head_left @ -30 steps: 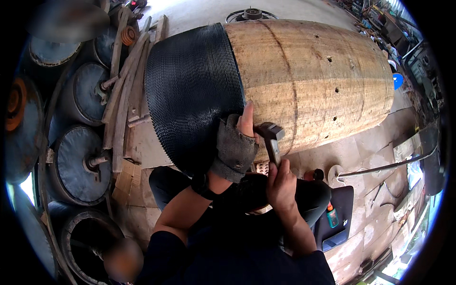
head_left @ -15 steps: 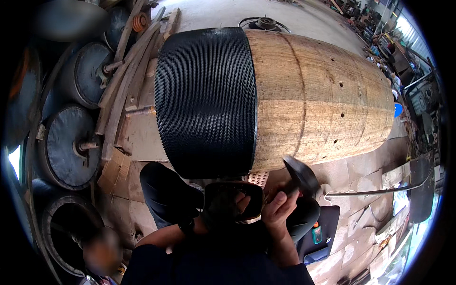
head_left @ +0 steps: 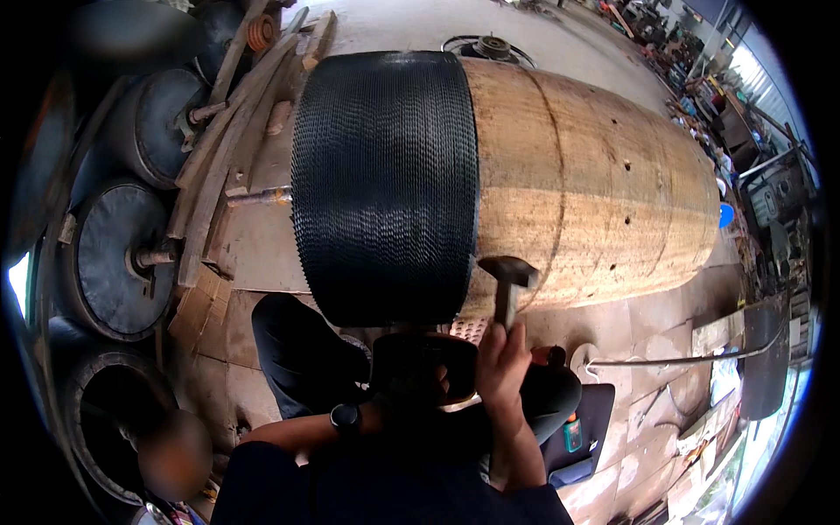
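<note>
My right hand grips the handle of a hammer, held upright, its head in front of the drum's lower side. The large wooden drum lies across in front of me. Rows of black toothed strip wrap its left part, ending in a straight edge near the hammer. Close to my lap my left hand is in deep shadow at a dark open container with a brownish rim. Few of its fingers show, and I cannot tell what they hold. A watch is on my left wrist.
Dark round drums with shaft ends stand along the left. Long wooden beams lean beside them. A pulley wheel is behind the drum. Right of my knee lies a dark board with a green bottle; a curved rod runs farther right.
My right hand has moved slightly left and the hammer has swung upright, its head now farther up and left, near the strip's edge. My left hand stays at the container.
</note>
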Motion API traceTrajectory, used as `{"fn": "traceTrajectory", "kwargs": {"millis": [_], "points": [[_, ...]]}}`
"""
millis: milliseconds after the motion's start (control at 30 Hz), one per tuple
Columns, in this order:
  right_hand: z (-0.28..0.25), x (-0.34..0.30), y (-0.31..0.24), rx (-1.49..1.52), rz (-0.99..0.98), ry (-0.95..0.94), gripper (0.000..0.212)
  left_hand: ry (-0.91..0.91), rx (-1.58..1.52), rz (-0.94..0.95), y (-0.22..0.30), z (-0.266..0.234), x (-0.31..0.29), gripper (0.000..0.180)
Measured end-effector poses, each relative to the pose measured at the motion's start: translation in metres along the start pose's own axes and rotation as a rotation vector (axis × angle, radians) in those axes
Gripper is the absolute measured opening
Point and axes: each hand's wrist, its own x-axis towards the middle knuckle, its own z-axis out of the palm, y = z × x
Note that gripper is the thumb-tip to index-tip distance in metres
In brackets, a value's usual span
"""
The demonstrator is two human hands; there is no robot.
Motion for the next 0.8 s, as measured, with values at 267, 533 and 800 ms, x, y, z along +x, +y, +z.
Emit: {"fn": "traceTrajectory", "kwargs": {"millis": [267, 533, 800], "points": [[0.01, 0.018, 0.001, -0.164, -0.107, 0.065, 0.027, -0.21, -0.021, 0.044, 0.003, -0.02, 0.018, 0.021], [0.001, -0.006, -0.008, 0.176, -0.166, 0.29, 0.017, 0.152, -0.185, 0.126, -0.004, -0.042, 0.02, 0.024], [-0.005, -0.015, 0.003, 0.296, -0.284, 0.301, 0.026, 0.679, -0.038, 0.205, -0.056, -0.115, 0.078, 0.033]]}}
